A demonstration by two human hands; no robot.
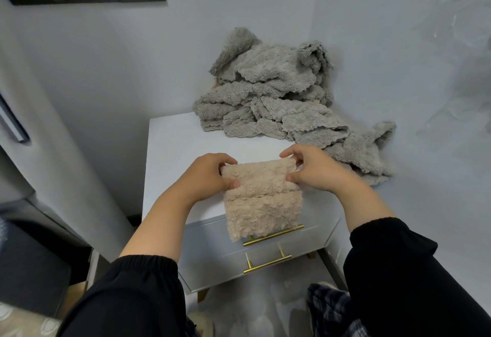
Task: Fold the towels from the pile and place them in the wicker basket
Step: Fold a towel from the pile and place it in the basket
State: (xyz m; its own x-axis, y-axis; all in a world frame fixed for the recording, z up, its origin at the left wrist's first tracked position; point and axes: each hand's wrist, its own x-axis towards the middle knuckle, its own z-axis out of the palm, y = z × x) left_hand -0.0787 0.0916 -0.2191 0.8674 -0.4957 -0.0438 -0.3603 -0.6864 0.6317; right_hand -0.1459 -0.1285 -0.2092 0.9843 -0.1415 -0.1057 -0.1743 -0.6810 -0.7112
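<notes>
Beige towel (261,204) was held up between both hands, top edge pinched at one corner by L hand (210,177) and at the other by R hand (316,170), thumbs on the near face w/ fingers curled behind. Its lower part hung below the hands, over the white cabinet's (175,150) front edge, overlapping the upper brass drawer handle (273,234). Pile of grey towels (279,97) lay beyond the hands, mostly past the R one, against the wall.

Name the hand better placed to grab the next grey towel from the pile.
Probably the right hand: the grey pile trails down just beyond it, while the left hand sits farther off. Both pinch the beige towel.
</notes>
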